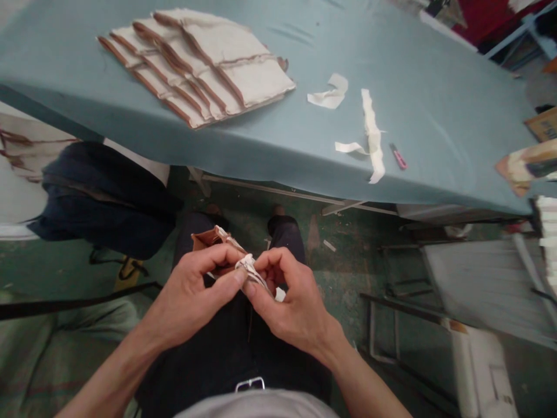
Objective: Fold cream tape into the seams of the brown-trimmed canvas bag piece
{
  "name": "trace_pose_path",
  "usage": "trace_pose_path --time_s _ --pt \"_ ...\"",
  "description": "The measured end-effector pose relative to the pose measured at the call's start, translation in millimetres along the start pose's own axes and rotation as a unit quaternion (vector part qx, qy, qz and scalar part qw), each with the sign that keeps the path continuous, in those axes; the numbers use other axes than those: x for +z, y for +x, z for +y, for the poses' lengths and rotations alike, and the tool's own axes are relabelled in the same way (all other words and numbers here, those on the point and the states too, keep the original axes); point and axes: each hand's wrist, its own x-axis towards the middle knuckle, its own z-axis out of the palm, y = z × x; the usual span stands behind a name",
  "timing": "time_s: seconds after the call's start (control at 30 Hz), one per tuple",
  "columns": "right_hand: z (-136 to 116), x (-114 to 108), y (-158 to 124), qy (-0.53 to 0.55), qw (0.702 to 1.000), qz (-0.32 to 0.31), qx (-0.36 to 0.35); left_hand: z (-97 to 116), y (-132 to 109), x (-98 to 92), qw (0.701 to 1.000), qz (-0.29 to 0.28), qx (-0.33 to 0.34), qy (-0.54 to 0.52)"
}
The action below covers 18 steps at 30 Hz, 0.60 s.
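Note:
Both of my hands meet in front of my lap, pinching a white and brown fabric piece [248, 264]. My left hand [195, 290] grips its left side between thumb and fingers. Close beside it, my right hand [287, 290] pinches the other side, with fingers curled. A brown flap [204, 239] of the piece sticks out beyond my left fingers. Much of the fabric is hidden behind my hands. On the table ahead lies an overlapping stack of cream fabric pieces [252, 81] with brown edges.
The blue-green table [261, 148] spans the view ahead. On it lie white fabric strips [372, 133], a curled white scrap [331, 93] and a small pink-handled tool [398, 157]. A dark blue cloth [104, 197] hangs at the left. Metal frames [395, 331] stand at the right.

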Motion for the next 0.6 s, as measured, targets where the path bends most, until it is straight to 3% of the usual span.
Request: trace_pose_path --time_s 0.33,0.6 --pt "-0.1 -37.6 12.8 -0.041 0.994 -0.101 0.000 -5.0 13.1 -7.9 0.997 -0.072 0.002 0.012" --pt "-13.8 -45.1 21.5 -0.207 0.968 -0.108 -0.097 -4.8 18.0 -4.1 0.998 -0.044 0.002 0.038"
